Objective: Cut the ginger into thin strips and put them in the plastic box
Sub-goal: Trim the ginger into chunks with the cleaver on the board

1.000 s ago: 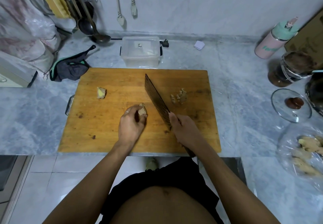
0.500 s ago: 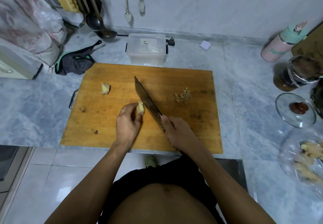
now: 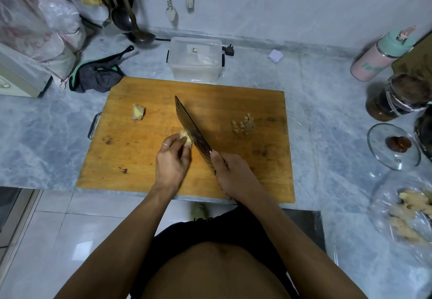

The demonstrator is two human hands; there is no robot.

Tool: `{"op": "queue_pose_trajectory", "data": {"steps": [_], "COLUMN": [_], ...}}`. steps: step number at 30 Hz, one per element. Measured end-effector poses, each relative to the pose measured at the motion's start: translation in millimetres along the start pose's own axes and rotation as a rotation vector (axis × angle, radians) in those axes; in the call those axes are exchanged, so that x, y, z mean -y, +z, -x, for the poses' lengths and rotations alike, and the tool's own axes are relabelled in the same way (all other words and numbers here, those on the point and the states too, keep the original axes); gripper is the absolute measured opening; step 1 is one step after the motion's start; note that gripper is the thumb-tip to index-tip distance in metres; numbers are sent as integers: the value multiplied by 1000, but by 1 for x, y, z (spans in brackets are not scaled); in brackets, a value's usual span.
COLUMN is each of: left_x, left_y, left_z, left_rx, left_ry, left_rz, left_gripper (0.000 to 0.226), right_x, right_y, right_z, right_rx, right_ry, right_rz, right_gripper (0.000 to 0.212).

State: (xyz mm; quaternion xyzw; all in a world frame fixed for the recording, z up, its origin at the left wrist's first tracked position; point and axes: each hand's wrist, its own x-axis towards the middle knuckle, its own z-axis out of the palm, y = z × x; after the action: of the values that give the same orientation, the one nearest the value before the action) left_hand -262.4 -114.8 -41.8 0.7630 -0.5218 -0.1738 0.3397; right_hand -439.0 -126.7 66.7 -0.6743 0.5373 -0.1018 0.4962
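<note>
1. My left hand (image 3: 172,161) pinches the ginger piece (image 3: 185,138) at the cutting board's (image 3: 140,158) centre.
2. My right hand (image 3: 230,173) grips the cleaver (image 3: 192,133), blade against the ginger.
3. The plastic box (image 3: 196,59) sits at twelve o'clock beyond the board.

- We log a grey marble counter (image 3: 327,111).
- On it we find a wooden cutting board (image 3: 145,158), clear plastic box (image 3: 196,59), dark cloth (image 3: 98,76), pink bottle (image 3: 374,62), glass lid (image 3: 392,145).
</note>
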Motion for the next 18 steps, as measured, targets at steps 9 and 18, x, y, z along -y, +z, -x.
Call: {"op": "queue_pose_trajectory", "data": {"steps": [9, 18], "left_x": [0, 6], "left_y": [-4, 1], "left_z": [0, 1], "left_rx": [11, -60], "left_ry": [68, 141], "left_rz": [-72, -54], "left_gripper": [27, 17], "right_x": [0, -1], "right_y": [-1, 1], "right_z": [-4, -9], "right_rx": [20, 36], "right_ry": [-30, -88], "right_rz": [41, 86], "right_gripper": [47, 45]}}
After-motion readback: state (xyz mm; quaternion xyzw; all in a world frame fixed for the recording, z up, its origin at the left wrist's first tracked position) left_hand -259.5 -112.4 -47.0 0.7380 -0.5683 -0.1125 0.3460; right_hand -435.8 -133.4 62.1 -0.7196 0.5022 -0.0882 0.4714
